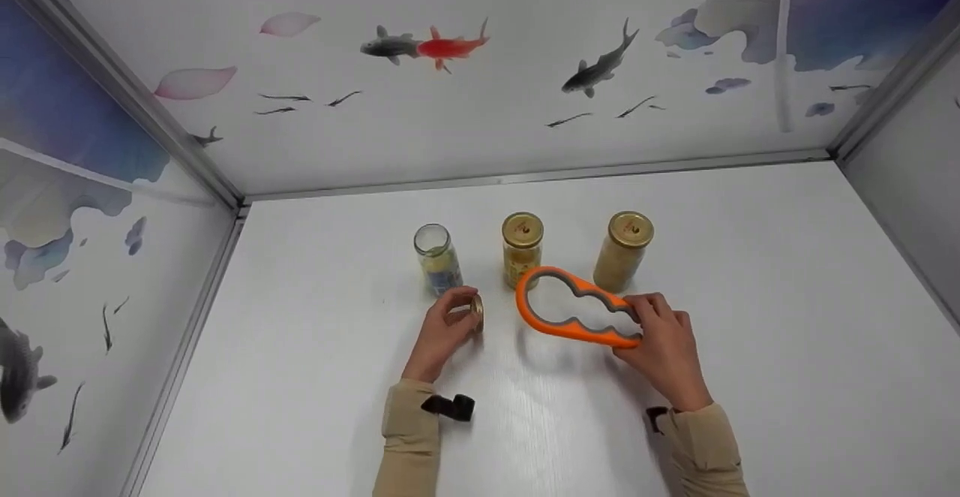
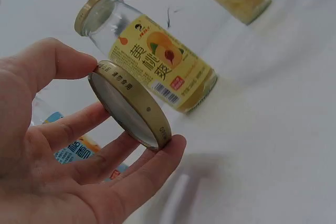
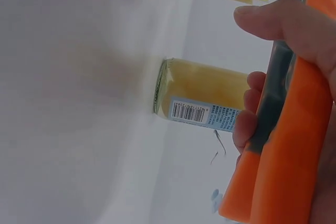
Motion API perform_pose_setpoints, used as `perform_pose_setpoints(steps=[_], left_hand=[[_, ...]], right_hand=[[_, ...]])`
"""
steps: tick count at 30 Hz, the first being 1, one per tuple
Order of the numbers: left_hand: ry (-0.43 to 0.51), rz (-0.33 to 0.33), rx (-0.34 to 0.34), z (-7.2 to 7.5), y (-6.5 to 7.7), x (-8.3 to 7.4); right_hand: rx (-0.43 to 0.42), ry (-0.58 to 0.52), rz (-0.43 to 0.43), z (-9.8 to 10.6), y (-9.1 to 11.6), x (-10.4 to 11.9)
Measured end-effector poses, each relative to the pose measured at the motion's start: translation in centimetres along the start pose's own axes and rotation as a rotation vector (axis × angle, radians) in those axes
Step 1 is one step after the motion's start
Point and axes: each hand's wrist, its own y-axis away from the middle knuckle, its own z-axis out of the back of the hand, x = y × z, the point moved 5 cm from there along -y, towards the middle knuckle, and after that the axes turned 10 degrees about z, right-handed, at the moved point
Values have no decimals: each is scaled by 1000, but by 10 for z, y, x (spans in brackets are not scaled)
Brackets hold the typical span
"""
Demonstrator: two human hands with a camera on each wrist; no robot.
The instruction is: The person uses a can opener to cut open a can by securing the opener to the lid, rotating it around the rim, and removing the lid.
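My left hand pinches a gold jar lid on its edge between thumb and fingers; its hollow inside faces the palm in the left wrist view. Just beyond that hand stands a lidless glass jar with a blue label. My right hand grips the handle end of an orange and grey jar opener, its looped end pointing left above the table. A lidded jar with a yellow peach label stands behind the loop. Another lidded jar, with a blue label, stands beyond my right hand.
The white table is bounded by a printed back wall with fish and petals, and by side walls at left and right. The three jars stand in a loose row toward the back. A dark strap sits on the left sleeve.
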Motion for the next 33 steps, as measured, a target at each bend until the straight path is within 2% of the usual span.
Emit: perform_pose_setpoints(steps=[4, 9, 12, 18, 26, 33], left_hand=[[-199, -44, -81, 10, 3, -8], [-385, -129, -111, 18, 8, -19], [-498, -154, -131, 21, 10, -24], [-710, -91, -154, 27, 11, -27], [-869, -59, -199, 34, 9, -23], [-1000, 2, -227, 32, 7, -19]], right_hand=[[3, 3, 3, -1, 1, 0], [-19, 7, 37, -1, 2, 2], [-19, 9, 49, 0, 2, 2], [-7, 13, 47, -1, 2, 0], [19, -2, 28, -1, 2, -1], [25, -9, 30, -3, 1, 0]])
